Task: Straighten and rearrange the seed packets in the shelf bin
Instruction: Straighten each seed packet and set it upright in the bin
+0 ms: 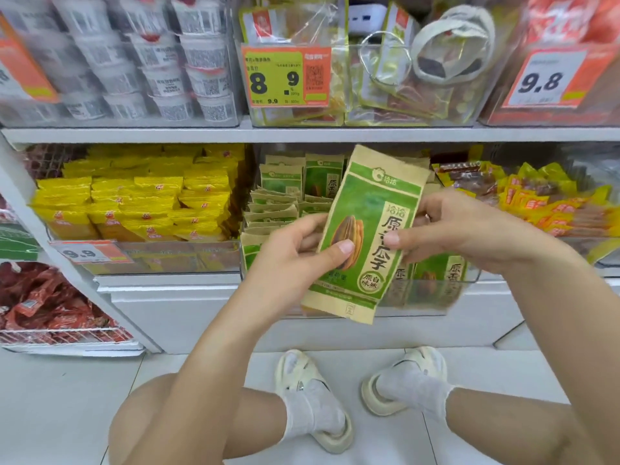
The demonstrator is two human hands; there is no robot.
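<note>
We see a sunflower seed packet [365,229] of matt kraft paper, tan at its edges, with a smooth green printed panel. The shelf bin [432,290] at the shelf's front edge is clear, glossy plastic. The yellow snack packets [134,203] look like shiny crinkled film. The shelf [167,134] is smooth white painted metal, and the floor [50,407] is pale glossy tile.
</note>
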